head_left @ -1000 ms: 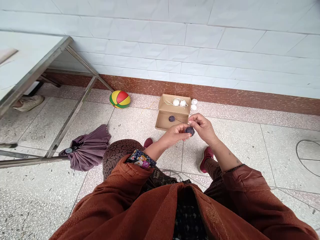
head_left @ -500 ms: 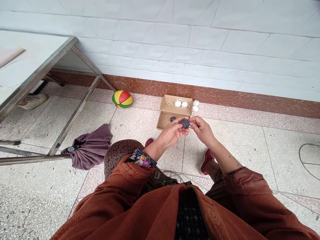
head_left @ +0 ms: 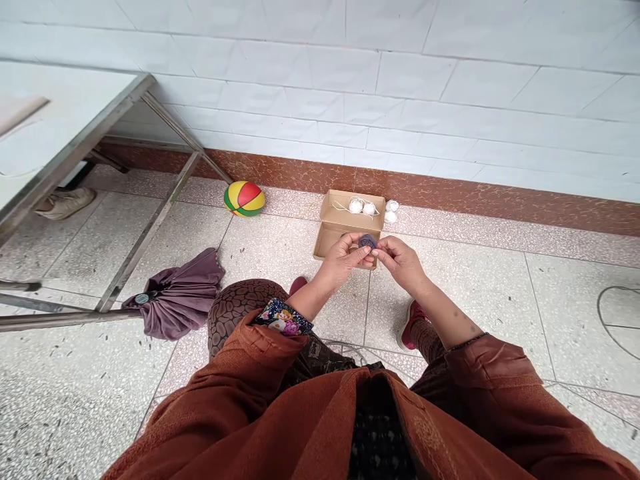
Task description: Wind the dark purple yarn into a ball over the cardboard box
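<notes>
A small dark grey-purple ball of yarn (head_left: 367,242) sits in the fingers of my left hand (head_left: 344,260), which is closed round its left and lower side. Thumb and fingertips of my right hand (head_left: 401,264) are pinched at the ball's right edge; the strand between them is too fine to make out. Beneath both hands stands an open cardboard box (head_left: 327,241) on the floor. White yarn balls (head_left: 356,206) with loose ends lie in its far part. Another dark ball in the near part is mostly hidden by my left hand.
More white balls (head_left: 391,212) lie right of the box. A colourful ball (head_left: 245,199) rests near the wall. At left are a metal-framed table (head_left: 95,133), a folded purple umbrella (head_left: 185,293) and another person's shoe (head_left: 67,202). A wire loop (head_left: 603,313) lies at right.
My left fingers have closed more round the dark yarn ball, which has turned and risen slightly. My right hand has shifted a little left against it. The dark ball in the box is now mostly covered.
</notes>
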Demonstrator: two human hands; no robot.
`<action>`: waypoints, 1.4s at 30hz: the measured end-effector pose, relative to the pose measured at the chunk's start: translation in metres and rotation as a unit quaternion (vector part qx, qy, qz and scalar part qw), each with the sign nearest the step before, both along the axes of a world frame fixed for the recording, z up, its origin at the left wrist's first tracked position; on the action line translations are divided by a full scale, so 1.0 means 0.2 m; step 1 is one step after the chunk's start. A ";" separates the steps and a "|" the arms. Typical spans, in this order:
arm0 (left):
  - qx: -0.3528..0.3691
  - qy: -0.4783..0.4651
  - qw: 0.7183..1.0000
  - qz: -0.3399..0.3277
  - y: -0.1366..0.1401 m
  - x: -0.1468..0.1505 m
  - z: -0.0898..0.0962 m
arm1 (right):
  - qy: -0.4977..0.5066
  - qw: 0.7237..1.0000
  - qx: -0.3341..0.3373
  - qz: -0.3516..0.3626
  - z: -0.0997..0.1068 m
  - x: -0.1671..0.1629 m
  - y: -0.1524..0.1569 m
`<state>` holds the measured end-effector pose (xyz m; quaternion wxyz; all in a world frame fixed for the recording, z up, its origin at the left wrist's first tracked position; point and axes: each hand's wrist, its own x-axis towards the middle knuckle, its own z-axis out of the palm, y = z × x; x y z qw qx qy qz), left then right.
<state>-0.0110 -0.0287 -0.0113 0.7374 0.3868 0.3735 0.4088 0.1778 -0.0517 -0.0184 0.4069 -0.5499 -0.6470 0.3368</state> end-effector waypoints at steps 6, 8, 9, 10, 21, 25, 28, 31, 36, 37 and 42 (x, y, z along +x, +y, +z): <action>0.016 0.002 1.000 0.011 0.00 -0.01 0.00 | 0.024 0.999 -0.027 0.004 -0.01 0.00 0.00; 0.019 0.026 0.999 0.028 0.01 -0.02 0.00 | 0.002 0.999 -0.044 0.022 -0.01 0.01 0.00; 0.023 0.039 0.998 0.036 0.02 -0.02 -0.01 | -0.013 0.998 -0.045 0.034 -0.01 0.02 -0.01; 0.028 0.053 0.997 0.043 0.02 -0.02 -0.01 | -0.026 0.998 -0.037 0.048 0.00 0.02 -0.01; 0.067 0.064 0.994 -0.061 0.00 0.02 -0.05 | -0.054 0.990 0.124 0.028 0.07 0.08 0.01; 0.015 -0.045 0.997 -0.069 -0.01 0.01 -0.02 | -0.052 0.993 0.104 -0.014 0.01 0.07 0.03; -0.012 -0.095 0.995 -0.016 0.00 0.00 -0.01 | -0.077 0.991 0.106 0.033 -0.02 0.04 0.01; -0.021 -0.088 0.996 0.018 0.02 -0.01 -0.03 | -0.123 0.983 0.112 0.076 -0.03 0.02 -0.03; 0.012 0.020 0.998 0.056 0.02 0.00 -0.07 | -0.132 0.972 0.128 0.149 0.02 0.04 -0.05; 0.021 0.040 0.998 0.048 0.02 0.00 -0.07 | -0.123 0.972 0.134 0.150 0.04 0.04 -0.05; 0.017 0.012 0.995 -0.093 -0.01 -0.01 -0.05 | -0.092 0.984 0.139 0.067 0.04 0.07 0.00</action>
